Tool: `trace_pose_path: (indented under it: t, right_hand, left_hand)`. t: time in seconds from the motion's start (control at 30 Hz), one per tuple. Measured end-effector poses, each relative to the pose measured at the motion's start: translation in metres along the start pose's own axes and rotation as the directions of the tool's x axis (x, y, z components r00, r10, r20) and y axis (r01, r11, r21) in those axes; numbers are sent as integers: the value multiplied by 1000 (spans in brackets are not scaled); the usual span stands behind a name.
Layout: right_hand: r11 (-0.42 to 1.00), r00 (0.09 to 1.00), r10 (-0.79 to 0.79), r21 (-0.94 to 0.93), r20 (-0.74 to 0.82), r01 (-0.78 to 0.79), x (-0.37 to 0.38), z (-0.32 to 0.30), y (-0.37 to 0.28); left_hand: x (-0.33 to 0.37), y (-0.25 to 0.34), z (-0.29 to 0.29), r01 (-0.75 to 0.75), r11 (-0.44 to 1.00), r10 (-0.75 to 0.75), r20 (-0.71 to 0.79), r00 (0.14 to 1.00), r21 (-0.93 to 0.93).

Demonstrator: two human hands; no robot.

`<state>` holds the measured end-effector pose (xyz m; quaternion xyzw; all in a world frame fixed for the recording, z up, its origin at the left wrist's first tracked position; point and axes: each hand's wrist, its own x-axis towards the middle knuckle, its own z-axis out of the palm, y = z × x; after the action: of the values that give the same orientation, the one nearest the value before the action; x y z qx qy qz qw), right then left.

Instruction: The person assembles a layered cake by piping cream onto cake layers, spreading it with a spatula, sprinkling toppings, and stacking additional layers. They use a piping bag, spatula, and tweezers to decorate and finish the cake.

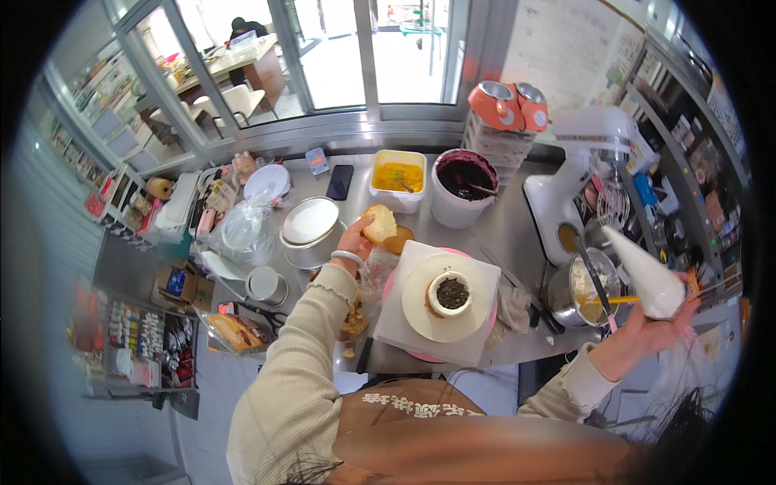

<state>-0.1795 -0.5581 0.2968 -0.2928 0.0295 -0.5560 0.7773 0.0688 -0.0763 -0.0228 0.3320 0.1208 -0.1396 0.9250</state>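
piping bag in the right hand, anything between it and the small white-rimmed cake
Yes, across the counter: the steel bowl, with a long dark tool over it, lies between the piping bag and the cake, then a crumpled cloth. The bag looks raised in the right hand, perhaps above them.

there are two hands, one left hand (353, 241) and one right hand (651, 327); one piping bag (651, 279), one pale chunk (378, 226), one brown slice (400, 239) and one small cake (450, 294). i count one square tub (398, 204), one round bucket (457, 212), one phone (340, 183), one mixer (558, 202), one whisk (614, 204), one steel bowl (559, 297), two coral pots (491, 115), two chairs (244, 100) and one other person (246, 29). the bottles (129, 323) are too small to count.
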Motion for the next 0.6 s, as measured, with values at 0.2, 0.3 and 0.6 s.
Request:
trace_pose_path:
  t: [0.2, 0.3, 0.6]
  right_hand:
    - [326, 528, 552, 417, 645, -849, -84, 20, 85]
    - [636, 593, 566, 155, 573, -756, -136, 62, 112]
    - [955, 317, 108, -10, 942, -295, -314, 128, 150]
  left_hand:
    - [-114, 32, 13, -153, 928, 211, 138, 968, -341]
    - [-164, 42, 19, -170, 874, 256, 136, 957, -455]
    - [-293, 56, 20, -109, 813, 323, 287, 902, -572]
